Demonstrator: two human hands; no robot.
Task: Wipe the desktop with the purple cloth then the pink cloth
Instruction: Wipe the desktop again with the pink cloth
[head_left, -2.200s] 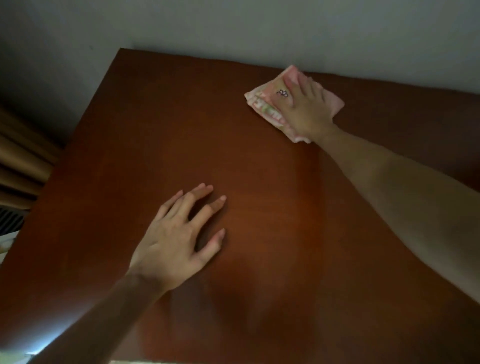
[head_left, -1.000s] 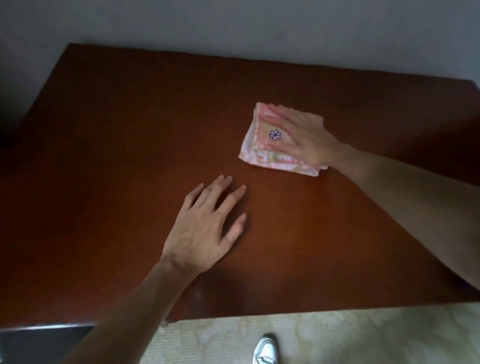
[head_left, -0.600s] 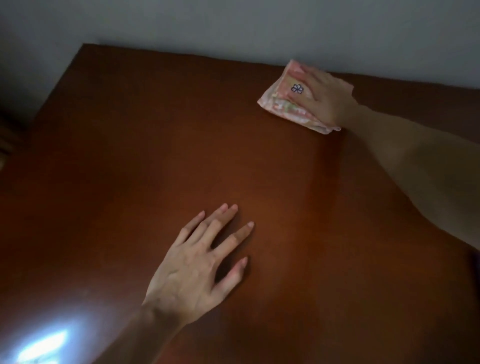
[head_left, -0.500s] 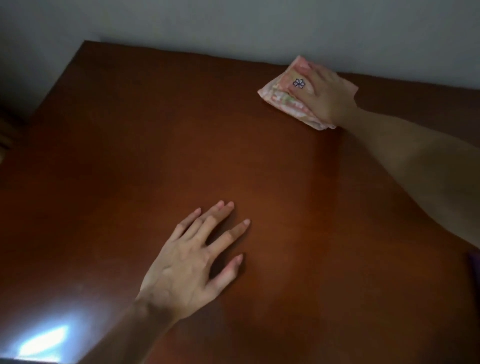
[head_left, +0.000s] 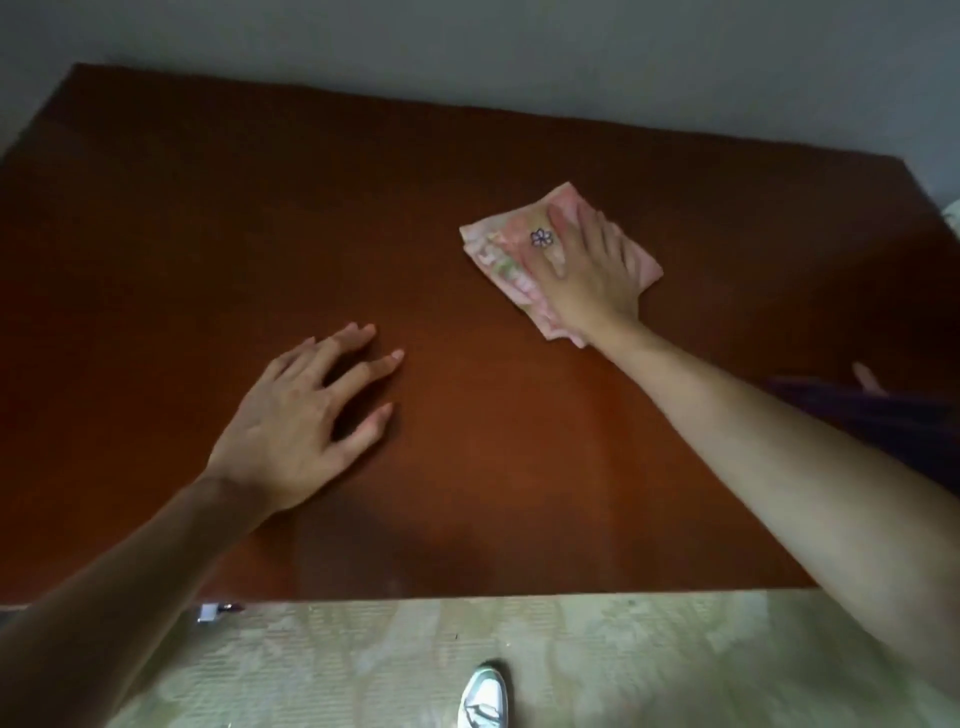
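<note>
Nearest, at 6 o'clock, one white shoe (head_left: 483, 699) stands on the pale patterned floor (head_left: 597, 660), just below the near edge of the table (head_left: 156, 260).

On the table, at about 8 o'clock from its middle, the left hand (head_left: 306, 421) lies palm down on the bare wood. Its grip is apart: the fingers (head_left: 358, 338) are straight and spread, holding nothing, pointing toward 1 o'clock.

At 3 o'clock, close to the right edge and partly behind the right forearm, a dark purple cloth (head_left: 872, 415) lies on the table; its shape is hard to make out in the shadow.

Farther off, at about 1 o'clock, the right hand (head_left: 587, 280) presses flat on one folded pink cloth (head_left: 498, 260). Its grip is also apart, the fingers extended on top of the fabric rather than curled round it. A small purple flower mark (head_left: 541, 238) shows by the index finger; whether it is on the cloth or the hand cannot be told.

Count: two hands, two cloths, one shoe.
</note>
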